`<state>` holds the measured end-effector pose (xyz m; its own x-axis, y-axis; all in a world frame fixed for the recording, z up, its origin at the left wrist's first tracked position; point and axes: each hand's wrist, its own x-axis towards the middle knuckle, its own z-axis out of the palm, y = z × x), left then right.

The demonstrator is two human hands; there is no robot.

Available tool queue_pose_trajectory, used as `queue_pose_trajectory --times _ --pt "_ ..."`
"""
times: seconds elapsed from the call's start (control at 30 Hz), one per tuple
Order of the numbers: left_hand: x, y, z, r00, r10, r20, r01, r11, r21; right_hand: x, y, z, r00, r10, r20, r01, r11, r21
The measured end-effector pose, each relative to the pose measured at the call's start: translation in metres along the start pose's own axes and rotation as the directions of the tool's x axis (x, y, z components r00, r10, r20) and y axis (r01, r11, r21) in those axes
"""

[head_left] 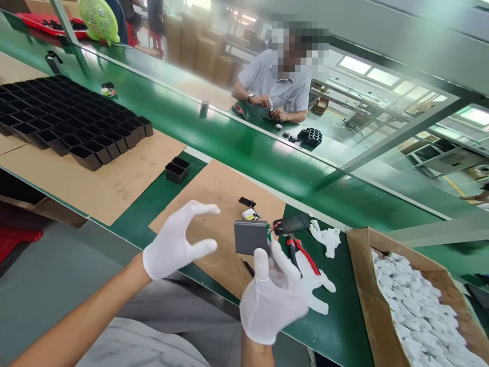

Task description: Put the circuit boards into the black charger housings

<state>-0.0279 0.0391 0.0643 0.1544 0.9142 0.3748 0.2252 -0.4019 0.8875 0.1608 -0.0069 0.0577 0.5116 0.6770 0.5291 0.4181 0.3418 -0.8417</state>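
Observation:
My right hand [273, 306], in a white glove, pinches a dark grey rectangular case [250, 237] above the cardboard sheet. Green circuit board and wires show at the case's right side, running to a flat black end piece [292, 224]. To the left, my gloved left hand [173, 239] is open, thumb and fingers apart, with nothing between them. Behind the case lie a small black cap [247, 202] and a white and yellow wired part [250, 214]. Red-handled pliers [305, 255] rest beside my right hand, partly over a white glove [319, 293]. A pen-like tool [247, 266] is partly hidden.
Rows of black open cases [69, 112] stand on cardboard at the left, with two more cases [177, 169] nearer. A carton [362, 285] of white wrapped pieces stands at the right. Across the green bench [229, 137], a co-worker [275, 81] handles small parts. A green fan [99, 20] stands far left.

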Motion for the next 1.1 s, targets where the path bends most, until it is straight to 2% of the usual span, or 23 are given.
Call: queue_pose_trajectory --times 0.03,0.1,0.17,0.23,0.3,0.4,0.47,0.53,0.6,0.63,0.73,0.8,0.9,1.0,1.1 --pt "-0.001 -0.008 -0.003 0.996 -0.069 -0.053 0.068 0.997 -0.022 0.002 0.003 -0.002 0.993 -0.118 -0.016 0.116 0.989 -0.09" --pt "-0.003 -0.024 -0.007 0.966 -0.198 -0.167 0.191 0.98 -0.059 0.002 0.01 0.0 0.957 -0.273 0.103 0.291 0.915 -0.278" --pt "-0.005 -0.036 -0.008 0.927 -0.28 -0.251 0.266 0.96 -0.09 -0.005 0.017 0.011 0.924 -0.24 0.299 0.344 0.862 -0.372" --pt "-0.007 -0.043 -0.008 0.895 -0.338 -0.291 0.314 0.941 -0.129 -0.015 0.026 0.023 0.892 -0.155 0.425 0.345 0.841 -0.416" --pt "-0.008 -0.045 -0.009 0.874 -0.386 -0.296 0.352 0.922 -0.165 -0.023 0.033 0.032 0.876 -0.109 0.469 0.334 0.84 -0.428" --pt "-0.009 -0.044 -0.012 0.87 -0.414 -0.269 0.38 0.909 -0.172 -0.028 0.037 0.033 0.865 -0.07 0.497 0.31 0.853 -0.419" --pt "-0.009 -0.043 -0.014 0.878 -0.41 -0.246 0.385 0.911 -0.145 -0.027 0.035 0.03 0.866 -0.033 0.498 0.254 0.888 -0.384" --pt "-0.01 -0.044 -0.015 0.902 -0.381 -0.202 0.374 0.924 -0.074 -0.025 0.033 0.027 0.892 0.069 0.446 0.092 0.94 -0.329" --pt "-0.012 -0.045 -0.012 0.945 -0.294 -0.141 0.308 0.948 0.083 -0.024 0.032 0.025 0.91 0.169 0.378 -0.059 0.957 -0.284" --pt "-0.014 -0.046 -0.01 0.966 -0.237 -0.106 0.253 0.949 0.186 -0.024 0.031 0.025 0.916 0.174 0.363 -0.071 0.957 -0.28" --pt "-0.022 -0.048 0.003 0.995 -0.095 -0.02 0.093 0.882 0.462 -0.023 0.031 0.027 0.913 0.032 0.406 0.108 0.942 -0.319" --pt "-0.026 -0.048 0.013 0.998 -0.063 0.0 0.053 0.835 0.548 -0.022 0.03 0.028 0.915 -0.037 0.402 0.184 0.924 -0.334" --pt "-0.029 -0.047 0.024 0.997 -0.07 -0.043 0.081 0.814 0.575 -0.021 0.028 0.028 0.921 -0.068 0.384 0.208 0.919 -0.336" --pt "-0.029 -0.045 0.028 0.997 -0.069 -0.046 0.083 0.81 0.581 -0.018 0.027 0.027 0.883 -0.078 0.463 0.249 0.914 -0.321" --pt "-0.028 -0.045 0.027 0.999 -0.05 -0.013 0.048 0.81 0.585 -0.018 0.029 0.026 0.885 -0.029 0.465 0.195 0.93 -0.312"
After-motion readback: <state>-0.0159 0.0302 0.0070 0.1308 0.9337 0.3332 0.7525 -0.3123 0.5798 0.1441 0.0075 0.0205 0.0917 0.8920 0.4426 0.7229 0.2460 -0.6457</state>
